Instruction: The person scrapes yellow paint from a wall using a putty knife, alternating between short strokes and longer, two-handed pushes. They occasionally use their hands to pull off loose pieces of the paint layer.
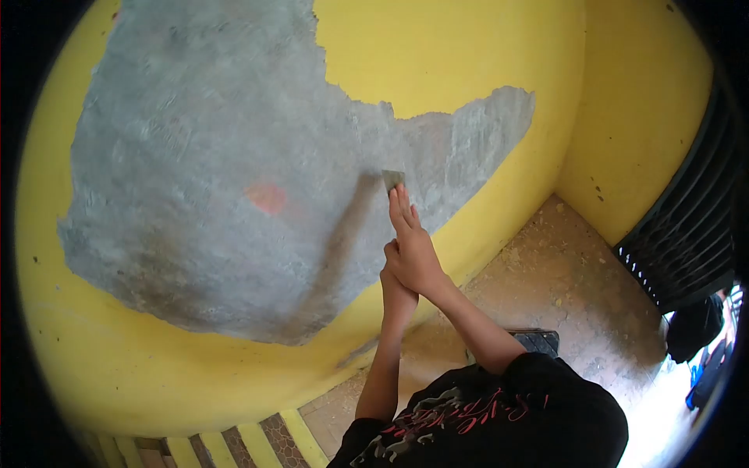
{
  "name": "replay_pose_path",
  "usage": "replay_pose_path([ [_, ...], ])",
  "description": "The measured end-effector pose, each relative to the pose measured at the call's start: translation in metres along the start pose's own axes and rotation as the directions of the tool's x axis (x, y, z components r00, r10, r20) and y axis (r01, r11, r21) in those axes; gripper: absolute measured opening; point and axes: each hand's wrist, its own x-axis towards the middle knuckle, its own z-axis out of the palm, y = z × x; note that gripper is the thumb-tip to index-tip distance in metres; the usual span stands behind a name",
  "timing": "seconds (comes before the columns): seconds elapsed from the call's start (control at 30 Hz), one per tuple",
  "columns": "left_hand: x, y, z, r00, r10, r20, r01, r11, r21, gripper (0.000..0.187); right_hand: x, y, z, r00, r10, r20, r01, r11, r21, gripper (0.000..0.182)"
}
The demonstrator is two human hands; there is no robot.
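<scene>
1. Wall (pixel 234 382) is yellow, spans left and centre, looks curved through the lens; small dark marks on it at far left.
2. Yellow bars (pixel 303 438) alternate with brown sections along the bottom left.
3. Grey patch (pixel 195 156) covers much of the wall; ragged edges, smeary texture, darker low down, narrow arm reaching right. Reddish spot (pixel 267 198) near its middle.
4. Dark band (pixel 335 242), shadow-like, slants across the patch, just left of the hands.
5. Left hand (pixel 394 277) sits beneath the right one, around its wrist area; mostly covered, so can't tell if its fingers are closed on anything.
6. Scraper (pixel 393 180) is over the grey patch, right of the dark band. Flat grey blade sticks out past the right fingertips; any handle is hidden. Wall contact unclear.
7. Right hand (pixel 415 253) lies over the left, fingers straight and close together, tips on the blade's lower part. Can't tell if the palm grips anything.
8. Black shirt (pixel 499 413), red lettering, bottom centre to right; dark object (pixel 538 341) partly behind it, unclear.
9. Floor (pixel 554 273): brown, pale specks.
10. Side wall (pixel 647 101), yellow; dark slatted structure (pixel 686 234) at far right, bright light below.
</scene>
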Motion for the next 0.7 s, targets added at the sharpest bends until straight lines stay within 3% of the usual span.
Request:
replay_pose_path([
  [0.07, 0.022, 0.001, 0.005, 0.997, 0.047, -0.069, -0.052, 0.996, -0.073, 0.041, 0.023, 0.004, -0.006, 0.998, -0.043, 0.036, 0.041, 0.998, 0.05, 0.08],
  [0.17, 0.039, 0.017, 0.006, 0.989, 0.085, -0.122, -0.089, 0.996, -0.026, 0.041, 0.046, 0.013, -0.007, 0.996, -0.083, 0.037, 0.078, 0.991, 0.112, 0.081],
  [0.3, 0.057, 0.035, 0.005, 0.996, 0.014, -0.089, -0.022, 0.996, -0.09, 0.043, 0.065, 0.015, -0.011, 0.998, -0.065, -0.007, 0.065, 0.988, 0.143, 0.083],
  [0.4, 0.065, 0.041, 0.011, 0.986, 0.101, -0.136, -0.108, 0.993, -0.048, 0.044, 0.077, 0.014, -0.017, 0.999, -0.03, -0.021, 0.032, 0.996, 0.079, 0.084],
  [0.47, 0.066, 0.039, 0.016, 0.977, 0.139, -0.162, -0.151, 0.987, -0.063, 0.044, 0.079, 0.018, -0.019, 0.993, -0.12, -0.021, 0.12, 0.993, 0.004, 0.084],
  [0.6, 0.068, 0.029, 0.022, 0.983, 0.116, -0.141, -0.125, 0.99, -0.06, 0.043, 0.087, 0.02, -0.022, 0.989, -0.147, 0.004, 0.147, 0.989, -0.027, 0.082],
  [0.7, 0.063, 0.02, 0.033, 0.984, 0.11, -0.139, -0.132, 0.978, -0.162, 0.042, 0.083, 0.022, -0.028, 0.993, -0.12, 0.01, 0.12, 0.993, 0.004, 0.086],
])
